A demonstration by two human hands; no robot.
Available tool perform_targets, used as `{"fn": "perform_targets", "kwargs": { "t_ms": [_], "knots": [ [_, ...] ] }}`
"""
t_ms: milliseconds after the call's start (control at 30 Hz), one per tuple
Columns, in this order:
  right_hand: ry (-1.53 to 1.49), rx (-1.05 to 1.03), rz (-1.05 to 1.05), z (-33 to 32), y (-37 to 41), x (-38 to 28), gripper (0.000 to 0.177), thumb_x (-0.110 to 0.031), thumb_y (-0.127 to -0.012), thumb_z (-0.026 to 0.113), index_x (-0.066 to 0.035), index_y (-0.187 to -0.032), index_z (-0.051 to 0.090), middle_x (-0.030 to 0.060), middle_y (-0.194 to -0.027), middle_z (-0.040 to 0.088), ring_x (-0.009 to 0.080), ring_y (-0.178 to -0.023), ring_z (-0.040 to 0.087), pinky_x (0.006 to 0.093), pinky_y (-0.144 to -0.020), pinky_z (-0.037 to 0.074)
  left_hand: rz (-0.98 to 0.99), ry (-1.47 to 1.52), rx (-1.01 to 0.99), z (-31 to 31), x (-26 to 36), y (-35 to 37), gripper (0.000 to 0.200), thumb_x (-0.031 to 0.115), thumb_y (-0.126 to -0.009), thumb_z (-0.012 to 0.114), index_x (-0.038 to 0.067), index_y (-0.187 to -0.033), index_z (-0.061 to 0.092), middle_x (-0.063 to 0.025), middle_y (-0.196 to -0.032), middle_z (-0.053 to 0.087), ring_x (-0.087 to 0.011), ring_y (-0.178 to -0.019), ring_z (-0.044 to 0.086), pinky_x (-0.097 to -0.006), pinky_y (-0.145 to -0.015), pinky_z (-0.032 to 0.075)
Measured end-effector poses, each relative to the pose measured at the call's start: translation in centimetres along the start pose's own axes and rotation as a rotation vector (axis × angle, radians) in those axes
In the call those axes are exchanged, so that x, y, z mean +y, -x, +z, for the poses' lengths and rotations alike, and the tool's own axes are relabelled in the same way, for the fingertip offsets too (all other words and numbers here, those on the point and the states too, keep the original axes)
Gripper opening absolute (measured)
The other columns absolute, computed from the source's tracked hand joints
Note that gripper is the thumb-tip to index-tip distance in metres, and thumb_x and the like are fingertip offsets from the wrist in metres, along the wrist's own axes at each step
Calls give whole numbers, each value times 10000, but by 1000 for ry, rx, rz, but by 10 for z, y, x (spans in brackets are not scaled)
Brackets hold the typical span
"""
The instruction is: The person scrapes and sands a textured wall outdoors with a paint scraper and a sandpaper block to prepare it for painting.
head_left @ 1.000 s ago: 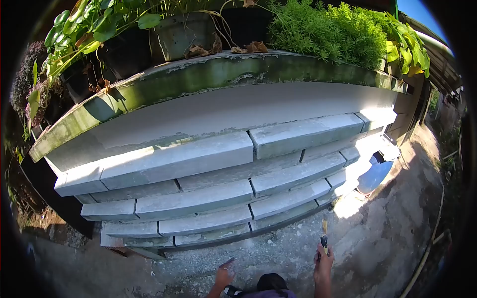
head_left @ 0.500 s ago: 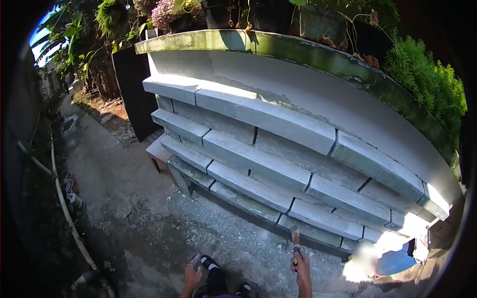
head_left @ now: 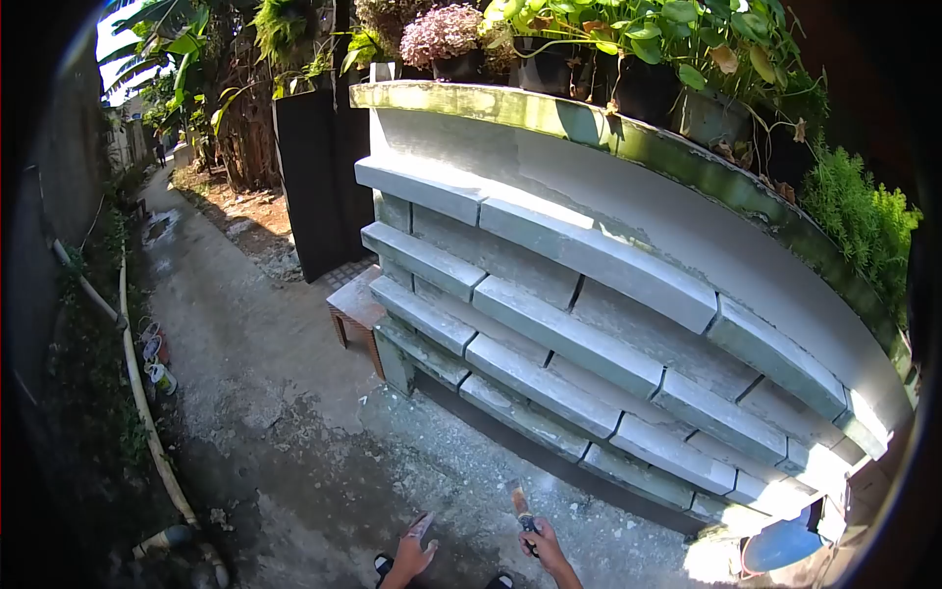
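Note:
My right hand [head_left: 546, 547] is closed around the dark handle of a scraper [head_left: 521, 506], which has yellow on the handle in the earlier view. Its rusty-looking flat blade points up and away from me, above the ground and apart from the blocks. My left hand [head_left: 414, 555] is low in the view, its fingers stretched forward and the thumb apart. The fingertips look pale, perhaps dusty. In front of both hands stand stepped rows of grey concrete blocks [head_left: 549, 378], with dark gaps between neighbouring blocks.
Potted plants [head_left: 638, 83] line a mossy curved ledge [head_left: 589, 123] above the blocks. A small brown table [head_left: 355, 297] stands at their left end. Pipes [head_left: 137, 393] run along the path's left side. A blue basin [head_left: 782, 537] is at lower right. My sandals [head_left: 383, 563] are below.
The view has turned left and up, so the blocks appear farther right. My right hand, with the scraper, has drawn away from the lowest blocks and nearer to my left hand.

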State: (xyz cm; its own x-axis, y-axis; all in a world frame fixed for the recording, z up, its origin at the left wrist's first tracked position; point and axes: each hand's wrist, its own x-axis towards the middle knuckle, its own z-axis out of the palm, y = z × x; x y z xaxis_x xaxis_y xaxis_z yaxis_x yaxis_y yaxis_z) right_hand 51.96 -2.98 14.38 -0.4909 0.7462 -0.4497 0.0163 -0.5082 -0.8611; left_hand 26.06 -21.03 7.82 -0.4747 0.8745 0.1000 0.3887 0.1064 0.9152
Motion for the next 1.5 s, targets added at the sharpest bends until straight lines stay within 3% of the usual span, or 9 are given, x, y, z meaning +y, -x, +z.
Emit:
{"fn": "perform_targets", "kwargs": {
  "t_ms": [167,233,467,667,867,967,1100,1300,1500],
  "knots": [
    [71,468,176,37,-48,148,289,-61,-896,621,-99,-1091,412,76,-712,564,158,-506,545,297,-396,377,-97,61,-39,-94,-10,-7,636,44,-842,671,-50,-1431,453,-228,-1474,471,-325,-1389,447,-398,-1153,345],
    [10,420,231,73,-51,151,287,-79,-908,609,-113,-1098,397,81,-711,562,166,-498,537,301,-392,373,-153,20,93,-147,38,2,507,21,-903,577,-33,-1404,520,-228,-1417,553,-325,-1347,503,-403,-1144,363],
    [-270,246,67,173,-86,149,242,-71,-951,539,-112,-1122,372,112,-766,568,179,-555,553,314,-422,395,-263,20,23,-273,-39,-29,524,-3,-900,576,-35,-1417,500,-219,-1442,532,-320,-1362,484,-404,-1149,352],
    [-77,403,-314,243,-92,87,338,23,-950,500,-49,-1267,412,213,-1230,521,250,-665,661,327,-479,506,-250,53,-21,-330,-67,-95,540,-24,-897,575,-37,-1429,483,-211,-1464,513,-316,-1376,467,-405,-1154,343],
    [-45,544,-777,305,-129,-30,170,-20,-944,553,69,-1080,602,201,-1508,328,273,-830,731,287,-596,588,-192,-96,36,-314,-135,-171,563,78,-924,603,-36,-1453,449,-223,-1493,472,-331,-1391,439,-414,-1162,326],
    [-169,485,-1008,347,-174,-113,180,-61,-878,632,44,-1024,635,217,-1465,427,264,-832,728,304,-636,592,-180,-95,-27,-304,-145,-222,549,89,-925,603,-33,-1441,459,-226,-1479,480,-339,-1379,444,-421,-1154,330],
    [465,711,-1432,371,-261,-209,142,-107,-733,743,-36,-844,689,190,-1082,702,251,-812,726,338,-655,584,-162,-79,-125,-292,-155,-302,532,102,-925,603,-30,-1424,473,-231,-1460,490,-349,-1363,451,-431,-1143,336],
    [692,789,-1608,412,-330,-336,397,-302,-639,933,-60,-817,673,118,-1054,686,185,-748,691,291,-640,572,-110,-101,-248,-308,-189,-407,508,123,-926,603,-25,-1399,493,-238,-1431,505,-363,-1339,462,-444,-1127,345],
    [735,866,-1619,415,-359,-431,436,-259,-633,948,-61,-864,637,162,-1090,651,236,-897,663,339,-736,549,-55,-110,-368,-322,-217,-493,485,144,-927,603,-21,-1374,513,-245,-1402,520,-378,-1315,473,-458,-1112,354]
  ]
}}
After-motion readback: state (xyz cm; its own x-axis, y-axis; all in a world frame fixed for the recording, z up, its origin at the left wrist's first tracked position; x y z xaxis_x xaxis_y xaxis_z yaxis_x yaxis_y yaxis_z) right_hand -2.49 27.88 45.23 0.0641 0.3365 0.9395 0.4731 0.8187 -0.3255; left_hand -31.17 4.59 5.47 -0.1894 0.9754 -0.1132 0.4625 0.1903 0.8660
